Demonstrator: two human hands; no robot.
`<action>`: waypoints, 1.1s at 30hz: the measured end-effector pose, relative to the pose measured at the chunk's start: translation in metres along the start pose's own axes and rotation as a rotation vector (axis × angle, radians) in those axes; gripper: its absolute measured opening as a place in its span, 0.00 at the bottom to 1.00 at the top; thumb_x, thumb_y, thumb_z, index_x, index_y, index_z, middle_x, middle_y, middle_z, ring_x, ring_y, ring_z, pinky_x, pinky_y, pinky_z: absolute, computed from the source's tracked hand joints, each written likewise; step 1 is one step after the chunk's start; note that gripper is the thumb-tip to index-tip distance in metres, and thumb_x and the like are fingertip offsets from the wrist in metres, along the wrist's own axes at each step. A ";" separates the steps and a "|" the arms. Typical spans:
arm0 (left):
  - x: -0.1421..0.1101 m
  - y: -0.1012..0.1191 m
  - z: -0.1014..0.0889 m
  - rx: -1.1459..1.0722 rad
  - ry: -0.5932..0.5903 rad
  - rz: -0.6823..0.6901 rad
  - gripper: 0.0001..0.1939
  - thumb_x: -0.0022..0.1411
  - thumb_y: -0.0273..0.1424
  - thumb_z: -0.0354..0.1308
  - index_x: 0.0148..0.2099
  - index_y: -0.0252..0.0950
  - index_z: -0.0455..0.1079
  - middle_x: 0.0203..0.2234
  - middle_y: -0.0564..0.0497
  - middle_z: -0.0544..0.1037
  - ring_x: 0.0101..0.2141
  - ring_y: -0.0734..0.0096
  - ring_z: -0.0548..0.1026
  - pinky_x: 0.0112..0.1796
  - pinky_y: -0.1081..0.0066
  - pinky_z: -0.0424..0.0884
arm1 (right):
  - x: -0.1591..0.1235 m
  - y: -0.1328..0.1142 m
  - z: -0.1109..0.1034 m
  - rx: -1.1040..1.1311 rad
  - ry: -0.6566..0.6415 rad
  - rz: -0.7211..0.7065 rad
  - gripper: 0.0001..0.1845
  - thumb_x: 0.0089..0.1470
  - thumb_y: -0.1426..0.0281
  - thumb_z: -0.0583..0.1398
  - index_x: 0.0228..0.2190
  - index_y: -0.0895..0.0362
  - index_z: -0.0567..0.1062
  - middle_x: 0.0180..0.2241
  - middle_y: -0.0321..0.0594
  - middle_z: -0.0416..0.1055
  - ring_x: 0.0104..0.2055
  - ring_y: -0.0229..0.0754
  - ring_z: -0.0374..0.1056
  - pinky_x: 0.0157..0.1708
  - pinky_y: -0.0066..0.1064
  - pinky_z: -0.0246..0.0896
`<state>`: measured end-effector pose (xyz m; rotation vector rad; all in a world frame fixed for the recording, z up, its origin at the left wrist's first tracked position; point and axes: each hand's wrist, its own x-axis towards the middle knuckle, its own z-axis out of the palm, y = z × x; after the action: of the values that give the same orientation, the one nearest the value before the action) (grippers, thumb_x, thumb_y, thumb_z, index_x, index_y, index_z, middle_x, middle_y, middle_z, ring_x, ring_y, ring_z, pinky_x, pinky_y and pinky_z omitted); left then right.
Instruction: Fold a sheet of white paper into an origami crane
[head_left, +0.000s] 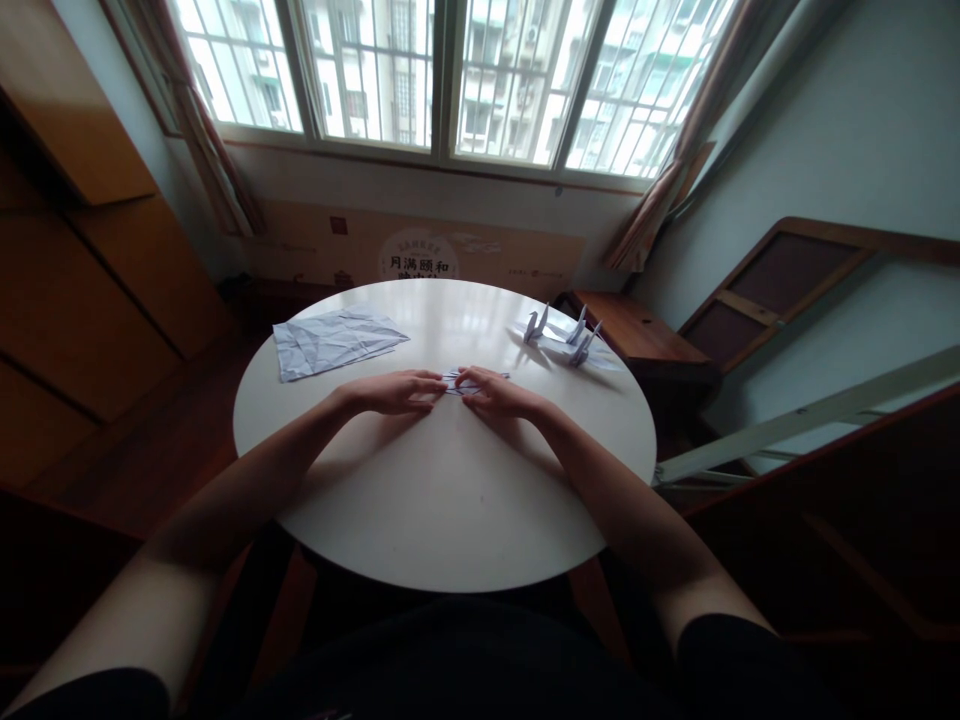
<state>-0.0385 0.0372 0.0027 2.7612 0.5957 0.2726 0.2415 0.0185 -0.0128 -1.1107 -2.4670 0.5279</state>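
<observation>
A small piece of folded white paper (452, 380) lies on the round white table (450, 500), between my hands. My left hand (397, 391) comes in from the left, its fingertips closed at the paper's left end. From the other side my right hand (496, 393) grips the same paper, thumb low and fingers bent over the top. Much of the paper is hidden by the right fingers, so its exact folded shape cannot be made out.
Creased white paper sheets (337, 342) lie at the table's back left. Several white paper cranes (577, 345) stand at the back right. Beyond the table are a wooden side table (637, 325) on the right and a long printed box panel (480, 240) under the window.
</observation>
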 end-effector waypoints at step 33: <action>0.000 -0.005 0.001 0.014 -0.031 0.003 0.25 0.73 0.35 0.56 0.69 0.39 0.65 0.67 0.40 0.65 0.64 0.54 0.66 0.63 0.61 0.62 | 0.001 -0.001 -0.001 -0.052 -0.037 0.012 0.19 0.59 0.68 0.61 0.52 0.56 0.74 0.61 0.53 0.68 0.62 0.53 0.66 0.62 0.46 0.58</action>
<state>-0.0403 0.0406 0.0001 2.7745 0.5882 0.2269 0.2408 0.0187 -0.0118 -1.1468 -2.5203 0.4942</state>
